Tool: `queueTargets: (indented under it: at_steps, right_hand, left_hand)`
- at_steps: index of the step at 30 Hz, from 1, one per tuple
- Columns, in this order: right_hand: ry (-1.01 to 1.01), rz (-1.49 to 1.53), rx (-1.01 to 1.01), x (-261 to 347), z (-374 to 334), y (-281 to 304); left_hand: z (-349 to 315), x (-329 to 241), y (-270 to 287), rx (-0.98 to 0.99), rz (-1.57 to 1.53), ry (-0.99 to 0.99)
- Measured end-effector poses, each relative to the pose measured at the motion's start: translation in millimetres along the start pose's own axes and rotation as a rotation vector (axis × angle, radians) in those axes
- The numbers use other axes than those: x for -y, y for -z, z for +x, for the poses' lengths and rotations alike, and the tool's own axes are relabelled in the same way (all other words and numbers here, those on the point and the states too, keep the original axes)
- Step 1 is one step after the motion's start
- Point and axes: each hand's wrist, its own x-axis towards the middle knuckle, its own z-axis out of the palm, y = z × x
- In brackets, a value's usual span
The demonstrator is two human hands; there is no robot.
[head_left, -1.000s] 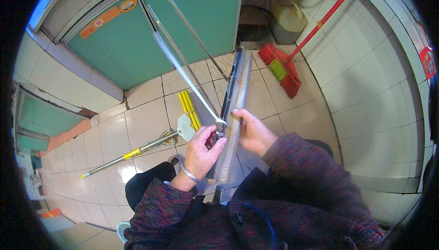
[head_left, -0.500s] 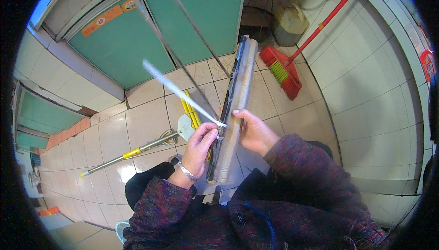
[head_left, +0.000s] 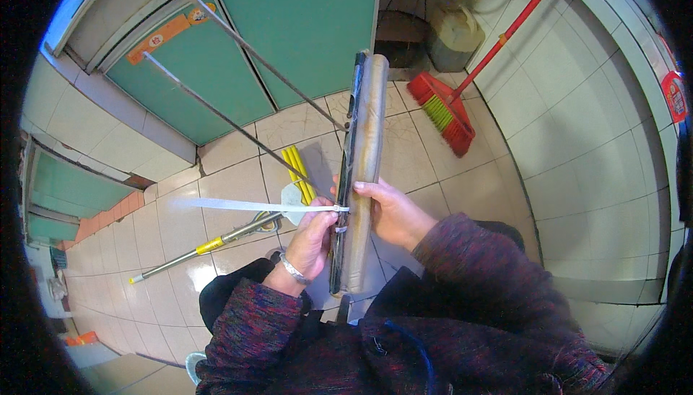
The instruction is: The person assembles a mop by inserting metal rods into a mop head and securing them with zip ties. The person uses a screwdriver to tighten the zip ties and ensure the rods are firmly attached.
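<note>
A long beige sponge mop head (head_left: 364,128) with a black backing strip (head_left: 349,131) stands lengthwise before me. My right hand (head_left: 397,209) grips it from the right, thumb on the sponge and fingers behind. Two thin metal rods (head_left: 238,122) stick out from its black side toward the upper left. A white cable tie (head_left: 260,206) is at the strip, its long tail pointing left. My left hand (head_left: 310,240), a bracelet at its wrist, is closed at the tie by the strip, thumb and finger pinched together. Just below, a second small white band (head_left: 339,229) shows on the strip.
On the tiled floor to the left lie a metal pole with yellow parts (head_left: 209,245) and several yellow tubes (head_left: 299,175). A red broom (head_left: 447,110) leans at the right wall. A cloudy plastic jug (head_left: 456,37) stands behind it. Green cabinet doors (head_left: 303,27) are ahead.
The mop head has turned more upright and shifted slightly left, its rods swinging left. The cable tie's tail has swung down from slanting upward to nearly level. Both hands keep their places.
</note>
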Motion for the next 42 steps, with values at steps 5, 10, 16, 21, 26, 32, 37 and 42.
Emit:
queueTargets:
  at_steps: [5, 10, 16, 21, 26, 32, 37, 42]
  right_hand:
    - [-0.04, 0.066, -0.031, -6.3, 4.1, 11.3]
    - [-0.164, 0.098, -0.069, -6.0, 5.1, 15.1]
    - [-0.214, -0.016, 0.023, -16.8, 8.2, 32.0]
    - [-0.248, -0.537, -0.02, 4.5, 9.3, 52.4]
    - [-0.051, -1.173, -0.327, -5.8, 29.9, 198.7]
    - [-0.461, -2.008, -0.306, -109.9, -6.1, 357.9]
    - [-0.397, -1.928, -0.442, -103.2, 10.8, 302.9]
    - [-0.293, -2.047, -0.494, -129.1, 10.2, 322.6]
  left_hand:
    - [1.4, -2.2, -2.6, -0.043, 0.056, 0.03]
    - [-0.3, -5.3, 8.5, 0.024, 0.095, 0.101]
    - [-4.0, 4.9, 2.8, 0.079, 0.122, 0.284]
    - [-6.6, -2.6, -1.6, -0.039, 0.134, 0.27]
    - [11.1, 18.0, 20.5, -0.185, 0.272, 0.239]
    - [16.2, 17.8, 46.7, -0.385, 0.101, 0.366]
    - [29.6, -4.5, 38.6, -0.427, 0.003, 0.35]
    - [35.2, -4.6, 46.2, -0.494, 0.149, 0.3]
